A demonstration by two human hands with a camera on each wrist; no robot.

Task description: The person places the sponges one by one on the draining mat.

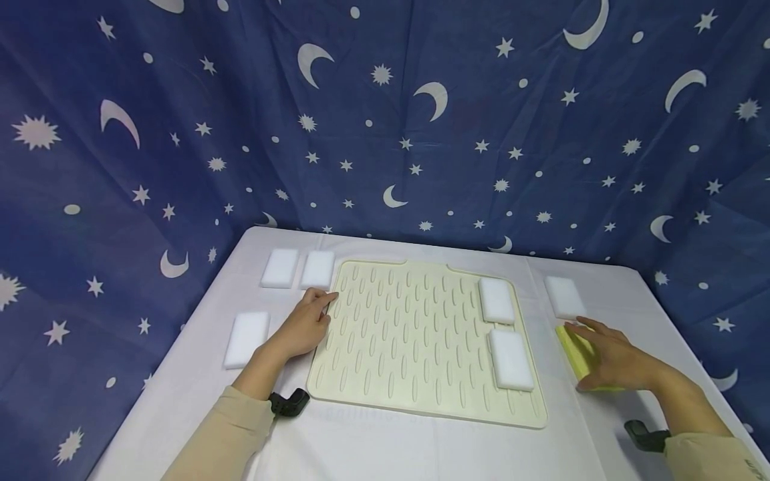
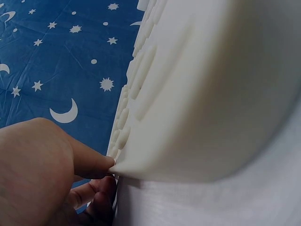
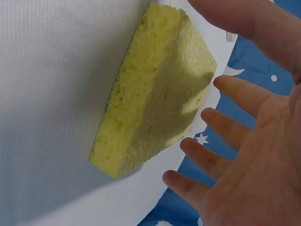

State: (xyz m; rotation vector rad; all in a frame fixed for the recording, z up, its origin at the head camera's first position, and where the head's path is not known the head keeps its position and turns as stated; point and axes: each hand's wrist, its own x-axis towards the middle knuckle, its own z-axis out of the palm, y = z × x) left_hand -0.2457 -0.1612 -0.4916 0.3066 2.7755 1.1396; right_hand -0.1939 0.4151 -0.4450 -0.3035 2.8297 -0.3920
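A cream ridged mat [image 1: 409, 341] lies flat in the middle of the table. My left hand [image 1: 305, 324] is at its left edge; in the left wrist view the thumb and fingers pinch the mat's rim [image 2: 155, 165]. On the right, my right hand [image 1: 619, 361] spreads over a yellow sponge [image 1: 575, 351], partly covering it in the head view. From the right wrist, the sponge [image 3: 155, 94] rests on the cloth with the spread fingers [image 3: 225, 129] beside it and their shadow across its top.
Two white sponge blocks [image 1: 496, 300] [image 1: 511, 359] sit along the mat's right side. Left of the mat lie three more white blocks [image 1: 279, 268] [image 1: 317, 270] [image 1: 247, 339]. Another white block [image 1: 564, 297] is just beyond the yellow sponge. A blue star-print curtain [image 1: 385, 120] hangs behind the table.
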